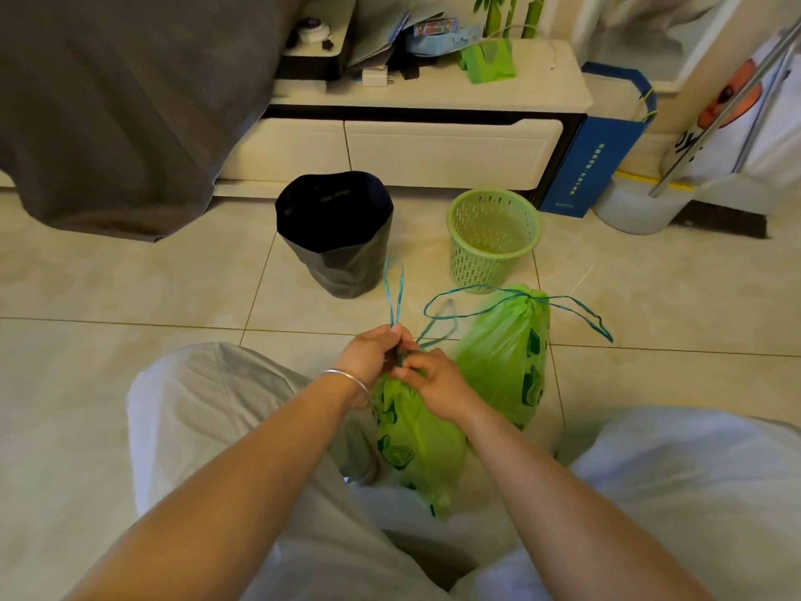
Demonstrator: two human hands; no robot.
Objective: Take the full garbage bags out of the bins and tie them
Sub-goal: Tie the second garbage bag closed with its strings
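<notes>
Green bags (pixel 418 431) w/ dark-green lime print, teal strings (pixel 392 292); black bin (pixel 336 236), lime-green basket (pixel 494 240)

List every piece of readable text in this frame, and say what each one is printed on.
Nothing can be quoted with confidence.
Blue paper bag: a vertical line of light characters and a small mark near the bottom, too small to read.
White fabric with a cartoon print: large dark letters at its lower left, cut off by a metal pole, unreadable.
Colourful box on the cabinet: printing, blurred.
Green garbage bags: patterns only, no words.
</notes>
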